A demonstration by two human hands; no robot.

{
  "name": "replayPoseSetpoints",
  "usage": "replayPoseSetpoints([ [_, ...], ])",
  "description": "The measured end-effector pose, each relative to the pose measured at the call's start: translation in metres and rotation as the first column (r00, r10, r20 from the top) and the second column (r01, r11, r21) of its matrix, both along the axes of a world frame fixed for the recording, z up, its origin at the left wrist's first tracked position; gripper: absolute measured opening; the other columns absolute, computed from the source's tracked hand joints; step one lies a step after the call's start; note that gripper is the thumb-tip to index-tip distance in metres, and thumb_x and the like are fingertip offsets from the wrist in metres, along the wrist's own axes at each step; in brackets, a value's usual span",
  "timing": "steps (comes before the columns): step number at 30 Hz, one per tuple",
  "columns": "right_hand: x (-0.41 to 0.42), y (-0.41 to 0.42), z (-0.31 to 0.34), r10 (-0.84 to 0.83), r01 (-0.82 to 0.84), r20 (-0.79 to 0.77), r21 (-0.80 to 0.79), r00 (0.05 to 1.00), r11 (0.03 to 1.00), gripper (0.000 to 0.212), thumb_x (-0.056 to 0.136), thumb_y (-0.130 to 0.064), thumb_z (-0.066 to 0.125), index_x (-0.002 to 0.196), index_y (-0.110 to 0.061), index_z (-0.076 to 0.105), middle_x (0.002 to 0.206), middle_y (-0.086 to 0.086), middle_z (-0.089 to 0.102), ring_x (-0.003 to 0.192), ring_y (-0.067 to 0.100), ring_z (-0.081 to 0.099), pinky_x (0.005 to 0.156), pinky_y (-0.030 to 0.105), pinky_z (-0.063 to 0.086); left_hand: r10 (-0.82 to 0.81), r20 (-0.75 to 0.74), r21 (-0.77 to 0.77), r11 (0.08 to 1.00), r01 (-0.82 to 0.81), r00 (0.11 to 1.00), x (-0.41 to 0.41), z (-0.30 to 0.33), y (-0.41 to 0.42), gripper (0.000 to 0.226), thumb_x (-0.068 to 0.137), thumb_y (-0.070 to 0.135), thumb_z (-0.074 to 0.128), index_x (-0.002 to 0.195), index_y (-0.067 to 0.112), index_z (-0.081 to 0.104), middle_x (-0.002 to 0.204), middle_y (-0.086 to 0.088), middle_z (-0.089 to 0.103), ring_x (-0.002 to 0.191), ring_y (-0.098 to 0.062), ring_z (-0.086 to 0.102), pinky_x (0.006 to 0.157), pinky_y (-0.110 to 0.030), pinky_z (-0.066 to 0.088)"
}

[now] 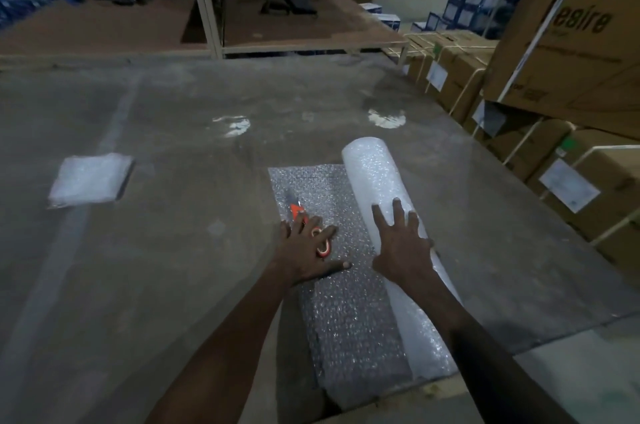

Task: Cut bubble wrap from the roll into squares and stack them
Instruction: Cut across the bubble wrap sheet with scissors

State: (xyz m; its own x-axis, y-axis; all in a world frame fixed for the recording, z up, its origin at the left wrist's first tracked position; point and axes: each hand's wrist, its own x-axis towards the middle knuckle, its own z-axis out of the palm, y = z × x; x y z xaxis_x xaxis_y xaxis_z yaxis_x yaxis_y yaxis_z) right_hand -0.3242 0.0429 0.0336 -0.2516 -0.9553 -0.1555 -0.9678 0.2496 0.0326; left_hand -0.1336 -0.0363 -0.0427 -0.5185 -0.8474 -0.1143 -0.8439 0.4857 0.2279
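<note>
Head view shows the left hand (pixel 308 250) lying flat, fingers spread, on the unrolled sheet of clear bubble wrap (pixel 346 312), with the orange-handled scissors (pixel 304 222) under its fingers. Just to the right, the right hand (pixel 401 243) rests with fingers spread and straight on the white roll of bubble wrap (pixel 377 177), which lies along the right edge of the sheet on the grey worktop (pixel 173 250). Far to the left of the left hand, well apart, sits a small stack of cut white bubble wrap squares (pixel 90 179). Beyond the right hand, brown cardboard boxes (pixel 554 77) stand beside the worktop.
</note>
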Motion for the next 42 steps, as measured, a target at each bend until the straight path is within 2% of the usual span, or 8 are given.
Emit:
replayPoseSetpoints([
  [9, 0.053, -0.009, 0.01, -0.03, 0.032, 0.07, -0.031, 0.997, 0.999, 0.109, 0.084, -0.033, 0.076, 0.16, -0.035, -0.002, 0.169, 0.005, -0.012, 0.152, 0.037, 0.006, 0.107, 0.059, 0.039, -0.012, -0.017, -0.009, 1.0, 0.012, 1.0, 0.061, -0.001, -0.013, 0.099, 0.071, 0.099, 0.028, 0.155, 0.048, 0.013, 0.167, 0.006, 0.007, 0.153, -0.029, -0.007, 0.116, -0.064, -0.008],
  [18, 0.114, -0.016, 0.007, 0.011, -0.003, 0.135, -0.058, 0.991, 0.998, 0.11, 0.082, -0.041, 0.077, 0.161, -0.034, 0.0, 0.17, 0.005, -0.009, 0.153, 0.036, 0.007, 0.113, 0.053, 0.036, -0.017, -0.004, -0.031, 0.999, 0.017, 1.0, 0.142, -0.007, -0.029, 0.1, 0.07, 0.1, 0.026, 0.155, 0.048, 0.012, 0.168, 0.007, 0.006, 0.153, -0.028, -0.009, 0.117, -0.064, -0.007],
  [22, 0.109, -0.016, 0.005, 0.028, -0.015, 0.167, -0.078, 0.986, 0.997, 0.109, 0.082, -0.043, 0.076, 0.162, -0.034, 0.002, 0.17, 0.005, -0.007, 0.153, 0.036, 0.009, 0.114, 0.051, 0.038, -0.004, 0.012, -0.041, 0.999, 0.005, 1.0, 0.144, -0.008, -0.027, 0.101, 0.071, 0.1, 0.024, 0.155, 0.047, 0.011, 0.168, 0.006, 0.003, 0.154, -0.027, -0.009, 0.118, -0.064, -0.008],
  [30, 0.045, -0.008, 0.017, 0.01, 0.02, 0.405, -0.07, 0.914, 0.997, 0.106, 0.079, -0.051, 0.075, 0.16, -0.046, 0.007, 0.171, 0.004, -0.001, 0.152, 0.034, 0.021, 0.113, 0.051, 0.033, 0.077, -0.032, -0.18, 0.98, -0.081, 0.997, 0.139, -0.013, -0.005, 0.09, 0.084, 0.086, 0.027, 0.157, 0.033, 0.025, 0.167, -0.001, 0.015, 0.154, -0.025, 0.003, 0.118, -0.062, -0.001],
  [33, 0.039, -0.003, 0.022, 0.073, -0.034, 0.345, -0.116, 0.936, 0.993, 0.094, 0.084, -0.046, 0.071, 0.16, -0.046, 0.015, 0.17, 0.003, -0.002, 0.153, 0.032, 0.017, 0.112, 0.051, 0.036, 0.053, -0.014, -0.266, 0.963, -0.055, 0.998, 0.123, -0.011, 0.007, 0.078, 0.09, 0.066, 0.022, 0.156, 0.025, 0.031, 0.164, -0.008, 0.024, 0.152, -0.032, 0.015, 0.117, -0.064, 0.009],
  [35, 0.042, 0.001, 0.022, 0.132, -0.103, 0.29, -0.111, 0.948, 0.988, 0.077, 0.092, -0.037, 0.062, 0.159, -0.04, 0.025, 0.171, 0.002, -0.004, 0.155, 0.03, 0.007, 0.115, 0.053, 0.035, 0.045, -0.007, -0.271, 0.961, -0.045, 0.999, 0.108, -0.01, 0.019, 0.073, 0.093, 0.057, 0.015, 0.156, 0.025, 0.029, 0.164, -0.009, 0.023, 0.152, -0.033, 0.016, 0.118, -0.063, 0.007],
  [39, 0.037, 0.01, 0.02, 0.159, -0.136, 0.211, -0.119, 0.964, 0.984, 0.056, 0.1, -0.035, 0.045, 0.155, -0.033, 0.037, 0.171, 0.006, 0.0, 0.156, 0.033, 0.004, 0.118, 0.058, 0.03, 0.089, -0.065, -0.208, 0.973, -0.101, 0.994, 0.086, -0.02, 0.042, 0.071, 0.097, 0.064, 0.01, 0.155, 0.028, 0.031, 0.165, -0.003, 0.023, 0.153, -0.03, 0.012, 0.119, -0.061, 0.003],
  [42, 0.027, 0.011, 0.019, 0.125, -0.095, 0.227, -0.139, 0.966, 0.986, 0.062, 0.097, -0.049, 0.052, 0.153, -0.029, 0.037, 0.17, 0.008, 0.004, 0.155, 0.035, 0.009, 0.117, 0.055, 0.033, 0.095, -0.125, -0.174, 0.978, -0.116, 0.988, 0.088, -0.027, 0.047, 0.076, 0.096, 0.069, 0.005, 0.156, 0.029, 0.03, 0.164, -0.002, 0.024, 0.154, -0.026, 0.007, 0.122, -0.055, -0.005],
])
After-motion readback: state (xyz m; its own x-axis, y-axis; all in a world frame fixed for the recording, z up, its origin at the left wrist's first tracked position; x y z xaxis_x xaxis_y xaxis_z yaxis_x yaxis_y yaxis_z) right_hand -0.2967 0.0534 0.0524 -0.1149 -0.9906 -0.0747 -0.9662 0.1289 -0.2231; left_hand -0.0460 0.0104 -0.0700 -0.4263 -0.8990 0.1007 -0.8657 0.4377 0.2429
